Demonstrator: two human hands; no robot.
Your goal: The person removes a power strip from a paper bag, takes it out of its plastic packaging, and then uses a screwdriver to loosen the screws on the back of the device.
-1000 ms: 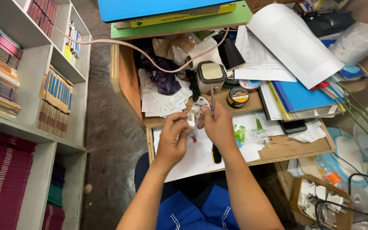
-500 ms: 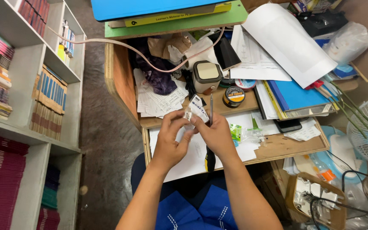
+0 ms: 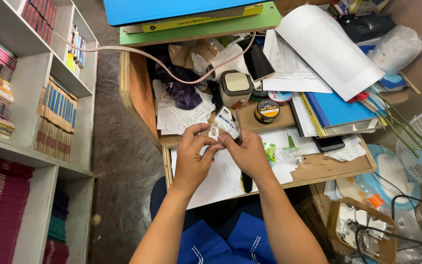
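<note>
Holding a small white packet (image 3: 224, 122) with dark print up between both hands, we now have it lifted clear above the surface (image 3: 318, 168), higher and more turned toward the camera than half a second ago, when it sat lower against the palms. We judge the handling has moved from gripping to picking at the packet's top edge.

Left hand (image 3: 191, 159): fingers (image 3: 202, 142) pinched shut on the packet's lower left corner. Right hand (image 3: 245, 152): fingers closed on its right side; a thin dark tool (image 3: 238, 128) stands just beside them, though we cannot tell if it is gripped.

Just beyond the fingers: a small beige box (image 3: 235, 88) and a round black tin (image 3: 266, 110), both near. Right of the fingers lies a green-and-clear wrapper (image 3: 278, 152). Below them, white paper (image 3: 221, 176) reaches the surface's near edge. Open room is only over that paper; papers and a blue folder (image 3: 340, 110) crowd the far right.
</note>
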